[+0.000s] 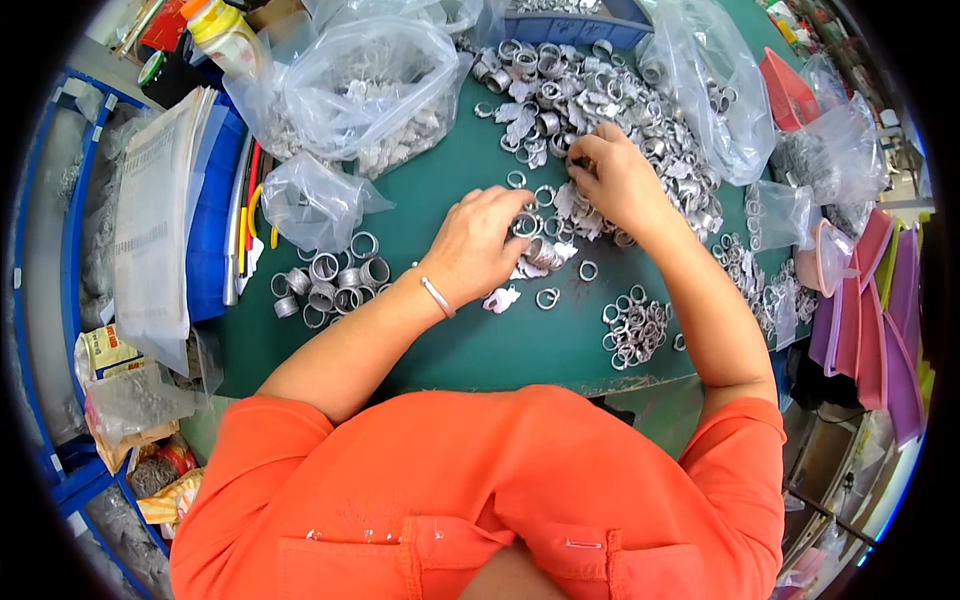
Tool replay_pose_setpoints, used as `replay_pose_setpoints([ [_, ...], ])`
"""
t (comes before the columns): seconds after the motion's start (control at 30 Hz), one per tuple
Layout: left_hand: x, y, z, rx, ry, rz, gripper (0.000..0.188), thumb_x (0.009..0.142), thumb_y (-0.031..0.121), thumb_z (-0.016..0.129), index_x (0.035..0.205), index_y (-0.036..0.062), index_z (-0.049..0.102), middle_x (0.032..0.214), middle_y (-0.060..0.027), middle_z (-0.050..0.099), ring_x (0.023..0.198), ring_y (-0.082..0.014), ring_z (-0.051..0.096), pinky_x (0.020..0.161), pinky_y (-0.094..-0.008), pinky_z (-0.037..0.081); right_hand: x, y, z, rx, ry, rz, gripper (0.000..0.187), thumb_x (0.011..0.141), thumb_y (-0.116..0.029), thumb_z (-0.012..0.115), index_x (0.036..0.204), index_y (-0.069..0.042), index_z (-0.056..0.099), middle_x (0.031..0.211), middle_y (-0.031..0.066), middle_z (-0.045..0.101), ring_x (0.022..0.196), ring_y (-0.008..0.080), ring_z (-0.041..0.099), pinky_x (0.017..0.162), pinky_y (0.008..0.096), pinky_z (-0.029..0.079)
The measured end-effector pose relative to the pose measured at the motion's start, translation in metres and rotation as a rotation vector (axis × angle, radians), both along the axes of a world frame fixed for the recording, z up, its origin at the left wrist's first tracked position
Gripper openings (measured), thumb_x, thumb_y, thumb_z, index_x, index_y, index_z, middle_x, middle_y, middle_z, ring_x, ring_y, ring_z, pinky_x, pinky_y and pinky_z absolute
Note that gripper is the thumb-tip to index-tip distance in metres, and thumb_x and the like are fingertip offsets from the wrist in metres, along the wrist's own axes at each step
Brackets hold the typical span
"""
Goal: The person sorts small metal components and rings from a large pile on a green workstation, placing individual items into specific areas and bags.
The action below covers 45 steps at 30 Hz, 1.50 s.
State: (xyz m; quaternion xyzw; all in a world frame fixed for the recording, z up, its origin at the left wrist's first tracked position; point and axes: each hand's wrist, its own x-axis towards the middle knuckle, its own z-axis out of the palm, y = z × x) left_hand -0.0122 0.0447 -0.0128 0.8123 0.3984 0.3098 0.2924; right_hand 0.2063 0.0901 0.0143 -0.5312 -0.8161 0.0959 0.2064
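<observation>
My left hand (474, 244) is curled at the near left edge of a large heap of silvery metal castings (640, 130). Its thumb and forefinger close around a metal ring (525, 223). Bent in a pinch, my right hand (617, 178) is over the same heap; whatever its fingertips hold is hidden. Short ribbed metal collars (543, 254) lie just below my left fingers, beside a flat leaf-like piece (502, 299). Two loose rings, one of them this ring (588, 270), rest on the green table (470, 345) between my forearms.
Thin rings form a small pile (637, 328) by my right forearm. Wide collars (330, 280) cluster beyond my left forearm. Clear plastic bags (370, 85) of castings stand at the back, near a blue tray (580, 28). Papers (155, 200) and a blue bin (215, 215) line the left edge.
</observation>
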Motion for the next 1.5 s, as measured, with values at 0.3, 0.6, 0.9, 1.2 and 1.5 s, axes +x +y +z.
replay_pose_setpoints([
  [0.3, -0.002, -0.008, 0.02, -0.857, -0.749, -0.018, 0.034, 0.08, -0.011, 0.062, 0.112, -0.0025, 0.053, 0.108, -0.0089, 0.06, 0.099, -0.0153, 0.061, 0.087, -0.0272, 0.051, -0.002, -0.012, -0.009, 0.196, -0.012, -0.013, 0.011, 0.078, -0.007, 0.062, 0.088, -0.007, 0.066, 0.087, 0.0085, 0.058, 0.081, 0.0271, 0.058, 0.069, 0.0358, 0.048],
  [0.6, -0.006, -0.02, 0.024, -0.502, -0.498, -0.012, 0.043, 0.078, -0.009, 0.066, 0.118, -0.0017, 0.051, 0.113, -0.0101, 0.057, 0.101, -0.017, 0.061, 0.084, -0.0271, 0.052, -0.045, -0.086, 0.012, -0.724, 1.048, -0.113, 0.024, 0.096, -0.019, 0.055, 0.11, 0.0, 0.054, 0.086, 0.0038, 0.062, 0.073, 0.0095, 0.06, 0.062, 0.0219, 0.049],
  [0.9, 0.0, -0.031, 0.023, -0.899, -0.81, -0.012, 0.043, 0.076, -0.003, 0.071, 0.115, -0.0007, 0.053, 0.103, -0.008, 0.062, 0.097, -0.0152, 0.062, 0.08, -0.0269, 0.054, -0.05, -0.113, -0.003, -0.349, 1.188, -0.065, 0.047, 0.078, 0.012, 0.061, 0.119, -0.003, 0.045, 0.11, 0.0071, 0.055, 0.098, 0.015, 0.057, 0.077, 0.0271, 0.051],
  [1.2, 0.008, -0.039, 0.021, -0.607, -0.815, -0.009, 0.039, 0.077, -0.007, 0.068, 0.113, 0.0013, 0.054, 0.104, -0.0072, 0.062, 0.096, -0.0143, 0.062, 0.081, -0.0266, 0.053, -0.042, -0.119, 0.0, -0.568, 1.407, -0.192, 0.025, 0.095, -0.007, 0.049, 0.119, 0.001, 0.046, 0.104, 0.0098, 0.058, 0.089, 0.0154, 0.062, 0.073, 0.0263, 0.053],
  [1.5, 0.003, -0.039, 0.022, -0.482, -0.636, -0.001, 0.036, 0.076, -0.003, 0.07, 0.109, 0.0015, 0.058, 0.102, -0.0076, 0.064, 0.088, -0.0148, 0.065, 0.074, -0.0252, 0.053, -0.038, -0.113, 0.008, -0.708, 1.354, -0.098, 0.027, 0.09, -0.009, 0.062, 0.113, 0.001, 0.052, 0.097, 0.009, 0.063, 0.083, 0.0127, 0.063, 0.068, 0.0245, 0.053],
])
